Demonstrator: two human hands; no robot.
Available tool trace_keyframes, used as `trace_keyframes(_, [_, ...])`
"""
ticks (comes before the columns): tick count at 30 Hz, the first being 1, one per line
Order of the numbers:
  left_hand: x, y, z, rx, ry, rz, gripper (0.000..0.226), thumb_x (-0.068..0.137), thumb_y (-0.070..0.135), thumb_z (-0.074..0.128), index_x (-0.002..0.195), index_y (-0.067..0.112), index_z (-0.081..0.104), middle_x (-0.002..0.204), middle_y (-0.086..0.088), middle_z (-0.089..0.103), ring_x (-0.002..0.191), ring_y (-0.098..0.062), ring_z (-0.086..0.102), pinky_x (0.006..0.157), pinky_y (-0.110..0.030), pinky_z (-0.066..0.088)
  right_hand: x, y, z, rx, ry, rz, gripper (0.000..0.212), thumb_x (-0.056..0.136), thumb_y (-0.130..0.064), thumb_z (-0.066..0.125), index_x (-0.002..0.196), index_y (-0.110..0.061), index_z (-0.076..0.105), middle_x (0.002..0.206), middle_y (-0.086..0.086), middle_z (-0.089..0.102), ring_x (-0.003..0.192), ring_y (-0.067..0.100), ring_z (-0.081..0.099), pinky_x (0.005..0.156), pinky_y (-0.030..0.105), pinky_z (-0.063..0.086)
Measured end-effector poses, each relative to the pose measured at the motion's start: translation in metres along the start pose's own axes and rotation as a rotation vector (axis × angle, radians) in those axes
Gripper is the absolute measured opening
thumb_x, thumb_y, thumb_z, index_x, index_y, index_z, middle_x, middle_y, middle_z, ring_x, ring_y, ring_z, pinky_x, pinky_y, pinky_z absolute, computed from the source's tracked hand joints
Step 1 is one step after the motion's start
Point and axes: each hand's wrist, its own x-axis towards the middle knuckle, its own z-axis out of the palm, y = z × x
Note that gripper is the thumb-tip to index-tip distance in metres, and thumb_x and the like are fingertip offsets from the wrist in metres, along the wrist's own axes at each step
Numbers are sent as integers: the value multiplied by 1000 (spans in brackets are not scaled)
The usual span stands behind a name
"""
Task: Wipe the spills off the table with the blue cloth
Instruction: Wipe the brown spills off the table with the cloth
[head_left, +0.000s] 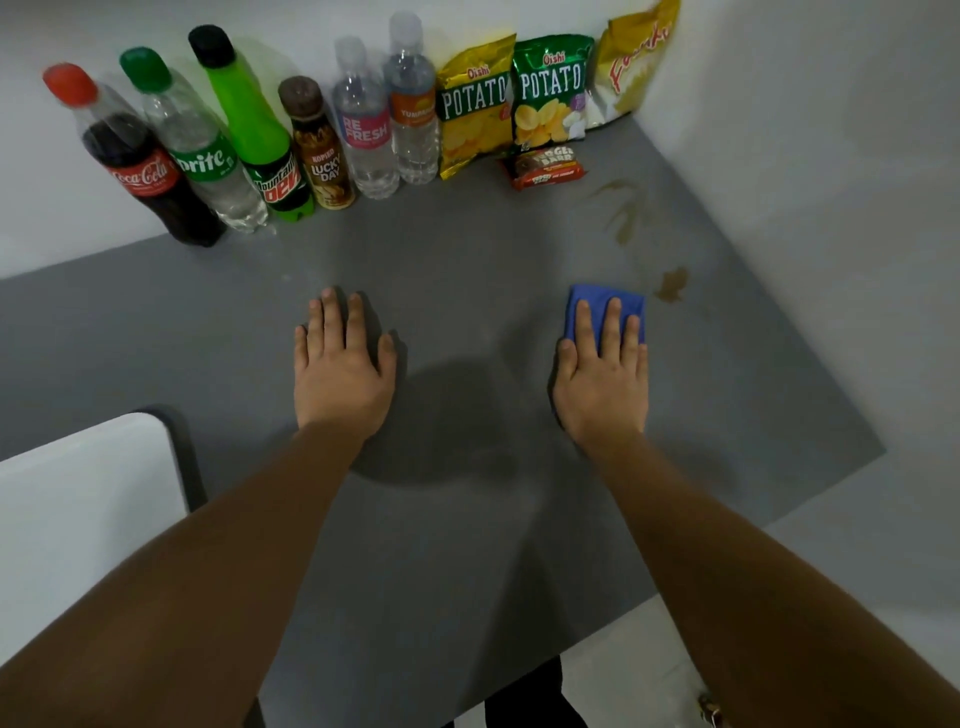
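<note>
- A white chair back (78, 519) is seen at the lower left, cut off by the frame edge.
- A grey table (441, 545) fills the middle; its near edge is partly covered by two bare forearms.
- Along the far wall a row of bottles is lined up: a Coca-Cola bottle (140, 166), a Sprite bottle (200, 150), a Mountain Dew bottle (254, 135), a brown Lucky Day bottle (319, 150), then two clear water bottles (387, 114) whose caps are blurred against the wall.
- The left hand (340, 371) is laid flat on the table, palm down, fingers spread and nothing grasped.
- Right of the bottles, a yellow potato chip bag (472, 109) and a green potato chip bag (550, 93) are propped against the wall, with a small snack bar (545, 167) lying in front; its print is too small to read fully.
- The right hand (602, 379) is pressed flat, fingers extended, on top of the blue cloth (592, 304); the cloth is pinned to the table rather than clenched, and its near half is hidden under the fingers.
- A third yellow bag (634, 62) is cut off at the top edge.
- Brown spills (672, 285) are seen just beside the cloth's far right corner and further back near the right wall; the faint streaks are hard to trace.
</note>
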Motion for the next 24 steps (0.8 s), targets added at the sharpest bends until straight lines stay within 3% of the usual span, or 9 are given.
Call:
trace_keyframes(4, [3,3,-3,-14,1,-9,63,108,43,33,162,12,23,171,-14,10,158,-30,5,128,-47,0,-6,3,-1,-11,-34,-67,60,107,-51,9,164,-33,-4,171,3,-13,158,24,-14,124,38,-14])
trace_keyframes(10, [14,41,3,-91,46,148,56,107,37,39,158,16,36,168,-10,26,157,-27,16,128,-45,7,17,3,-2,25,-1,-159,58,110,-47,16,165,-32,6,173,2,-7,158,22,-10,128,39,-5])
trace_keyframes(17, [43,109,29,-105,-39,155,62,107,47,33,162,20,24,172,-9,10,159,-26,4,128,-43,2,70,-1,-5,47,-4,-230,59,107,-52,16,164,-39,9,173,-5,-4,158,17,-9,127,35,-5])
trace_keyframes(24, [39,114,43,5,23,143,63,107,51,23,163,24,18,172,-7,7,159,-24,4,129,-43,4,146,4,-20,43,-8,-165,59,107,-51,15,164,-38,6,173,-1,-5,159,21,-7,127,38,-5])
